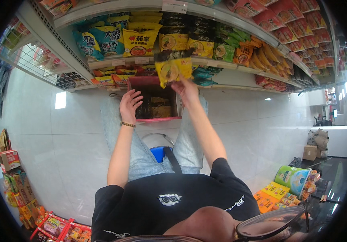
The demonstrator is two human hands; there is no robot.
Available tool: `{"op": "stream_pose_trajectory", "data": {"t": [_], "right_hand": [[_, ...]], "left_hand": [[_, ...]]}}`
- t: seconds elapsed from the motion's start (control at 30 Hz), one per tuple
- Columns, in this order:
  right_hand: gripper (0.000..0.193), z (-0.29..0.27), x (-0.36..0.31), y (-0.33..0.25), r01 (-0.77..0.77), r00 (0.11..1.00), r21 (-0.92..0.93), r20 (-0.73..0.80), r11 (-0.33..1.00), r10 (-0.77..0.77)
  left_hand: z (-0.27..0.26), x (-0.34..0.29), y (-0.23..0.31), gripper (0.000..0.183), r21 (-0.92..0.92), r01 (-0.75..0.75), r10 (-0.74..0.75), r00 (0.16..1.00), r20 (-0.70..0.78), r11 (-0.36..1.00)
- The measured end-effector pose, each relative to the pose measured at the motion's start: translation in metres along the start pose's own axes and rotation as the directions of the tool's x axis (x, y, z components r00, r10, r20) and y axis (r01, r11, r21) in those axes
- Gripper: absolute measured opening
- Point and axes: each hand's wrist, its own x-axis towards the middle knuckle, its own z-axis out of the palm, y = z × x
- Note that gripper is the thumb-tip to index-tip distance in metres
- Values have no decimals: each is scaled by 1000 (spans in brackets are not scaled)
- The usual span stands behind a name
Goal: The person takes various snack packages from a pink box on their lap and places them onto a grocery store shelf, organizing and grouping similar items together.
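Observation:
Gripped at its lower edge, a yellow and black packet of instant noodles [173, 71] hangs from my right hand [187, 93] in front of the shelf edge. My left hand [128, 107] is open at the left side of a pink-rimmed cardboard box [158, 119], with nothing in its fingers. The box stands between my knees, and inside it lie a few dark and brownish packets [161, 110]. Similar yellow and black packets [174, 40] stand on the shelf just behind the held one.
Yellow packets [140, 39], blue packets [107, 40] and green packets [224, 50] share the shelf. A wire rack [40, 63] borders the left. Under me shows a blue stool [157, 153]. Product displays [275, 192] stand behind me to the right.

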Motion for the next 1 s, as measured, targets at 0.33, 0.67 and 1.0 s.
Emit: {"op": "stream_pose_trajectory", "data": {"t": [0.33,0.67,1.0], "right_hand": [[33,70,176,-122,42,993,9,-108,999,-41],[45,92,289,-142,85,993,-122,91,989,-74],[36,78,162,-83,49,993,-359,120,932,-6]], "left_hand": [[8,5,-14,50,-110,65,-61,998,35,992],[13,5,-5,51,-207,35,-41,999,-27,978],[9,6,-21,51,-144,65,-77,994,-80,987]]}}
